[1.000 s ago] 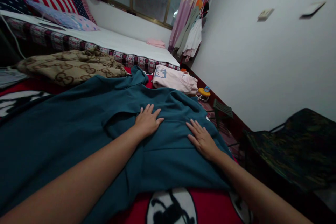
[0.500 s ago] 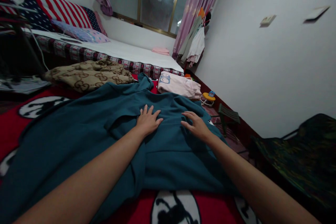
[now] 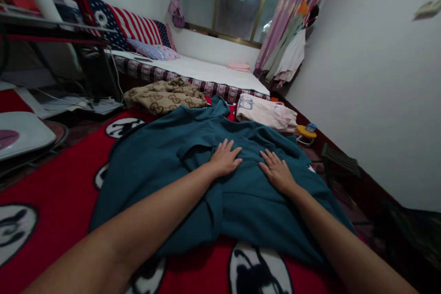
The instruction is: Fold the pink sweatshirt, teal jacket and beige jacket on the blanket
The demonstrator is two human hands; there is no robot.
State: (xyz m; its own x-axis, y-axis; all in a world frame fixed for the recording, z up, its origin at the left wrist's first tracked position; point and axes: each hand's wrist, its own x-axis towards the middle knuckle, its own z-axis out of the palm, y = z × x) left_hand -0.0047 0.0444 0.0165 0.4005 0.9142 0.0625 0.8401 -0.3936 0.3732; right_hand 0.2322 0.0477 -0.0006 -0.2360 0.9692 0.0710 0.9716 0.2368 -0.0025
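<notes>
A large teal garment [image 3: 165,161] lies spread over a red blanket with black and white round prints [image 3: 58,179]. My left hand [image 3: 224,158] rests flat on the middle of the garment, fingers apart. My right hand [image 3: 277,172] lies flat on the cloth a little to the right, palm down, fingers spread. Neither hand grips anything. A fold of the teal cloth hangs under my left forearm.
A beige patterned cloth [image 3: 165,96] and a folded pink garment [image 3: 265,112] lie beyond the teal one. Behind them stands a bed [image 3: 206,71] with striped pillows [image 3: 138,30]. A dark table frame [image 3: 51,27] is at left, a white wall at right, clothes hanging [image 3: 289,53] by the window.
The view has swung to the left, bringing the table frame and more red blanket into sight. My right hand has slid left along the garment, closer to my left hand, and now lies flat.
</notes>
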